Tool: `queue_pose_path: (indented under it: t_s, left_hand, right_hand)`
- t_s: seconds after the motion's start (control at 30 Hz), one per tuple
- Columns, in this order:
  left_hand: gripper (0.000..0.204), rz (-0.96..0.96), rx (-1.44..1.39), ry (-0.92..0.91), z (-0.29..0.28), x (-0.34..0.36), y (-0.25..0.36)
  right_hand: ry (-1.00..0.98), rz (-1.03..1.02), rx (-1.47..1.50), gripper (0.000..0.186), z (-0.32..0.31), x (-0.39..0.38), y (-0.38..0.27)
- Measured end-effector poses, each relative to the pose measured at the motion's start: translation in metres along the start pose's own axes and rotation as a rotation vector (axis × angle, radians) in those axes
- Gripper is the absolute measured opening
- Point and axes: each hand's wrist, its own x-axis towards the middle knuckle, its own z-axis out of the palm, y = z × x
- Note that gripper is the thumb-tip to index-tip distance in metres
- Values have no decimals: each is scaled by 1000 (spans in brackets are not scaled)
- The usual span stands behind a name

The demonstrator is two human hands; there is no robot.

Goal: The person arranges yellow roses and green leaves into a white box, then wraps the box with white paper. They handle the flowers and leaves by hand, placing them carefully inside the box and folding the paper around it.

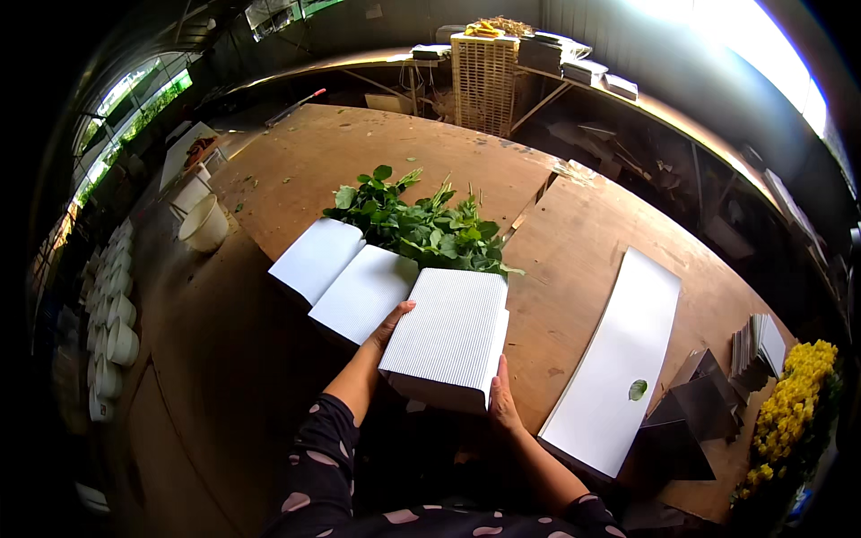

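Observation:
Both my hands grip a white corrugated cardboard wrap [453,323], folded into a box-like bundle at the table's near edge. My left hand [393,325] holds its left side, thumb on top and the other fingers mostly hidden. On the lower right side, my right hand [502,401] presses with its fingers along the edge. Two similar white wraps [363,287] lie side by side just left of it. Green leafy stems [421,220] stick out past the far ends of the wraps; whether the held one encloses stems is hard to see.
A stack of flat white cardboard sheets [619,359] lies to the right, with a loose leaf [638,389] on it. Beyond are dark folded sheets [695,408] and yellow flowers [789,403]. A white bucket [204,224] stands left; a wicker basket [484,85] is at the back.

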Motion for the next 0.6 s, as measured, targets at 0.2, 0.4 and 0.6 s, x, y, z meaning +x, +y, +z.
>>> queue_pose_path:
  t_s: [0.2, 0.4, 0.6]
  left_hand:
    - [42, -54, 338, 58, -18, 38, 48]
    - [37, 453, 1719, 562, -7, 40, 39]
    - [28, 778, 1442, -369, 214, -27, -88]
  right_hand:
    - [-112, 55, -82, 63, -5, 32, 38]
    - [-398, 133, -610, 44, -34, -5, -17]
    - [124, -149, -867, 23, -148, -138, -208]
